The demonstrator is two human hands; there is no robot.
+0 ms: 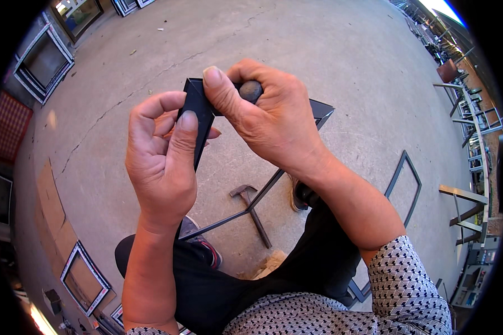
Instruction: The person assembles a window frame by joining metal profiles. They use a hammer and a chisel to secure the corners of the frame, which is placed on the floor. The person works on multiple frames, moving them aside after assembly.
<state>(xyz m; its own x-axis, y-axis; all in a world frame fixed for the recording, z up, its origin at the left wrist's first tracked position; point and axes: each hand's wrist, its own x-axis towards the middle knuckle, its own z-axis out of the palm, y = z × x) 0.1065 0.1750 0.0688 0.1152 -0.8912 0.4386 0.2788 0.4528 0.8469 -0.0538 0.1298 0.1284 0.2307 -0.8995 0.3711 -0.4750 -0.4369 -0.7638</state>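
Note:
A black metal frame [197, 107] is raised in front of me, with one mitred corner at the top. My left hand [165, 153] is closed around the bar beside that corner, its thumb flat on the face. My right hand [276, 111] is closed at the same corner, its thumb pressing close to the joint. From the right fist sticks the dark rounded end of a handle [251, 91]; the rest of that tool is hidden. Below, a hammer [257, 222] lies on the concrete floor between my feet, partly behind the frame's lower bar.
Another dark frame [405, 187] lies on the floor at right. White-edged frames [67, 272] rest at lower left near flat cardboard [51, 192], and one more [39, 67] leans at upper left. Sawhorse-like stands [463, 195] and racks line the right side.

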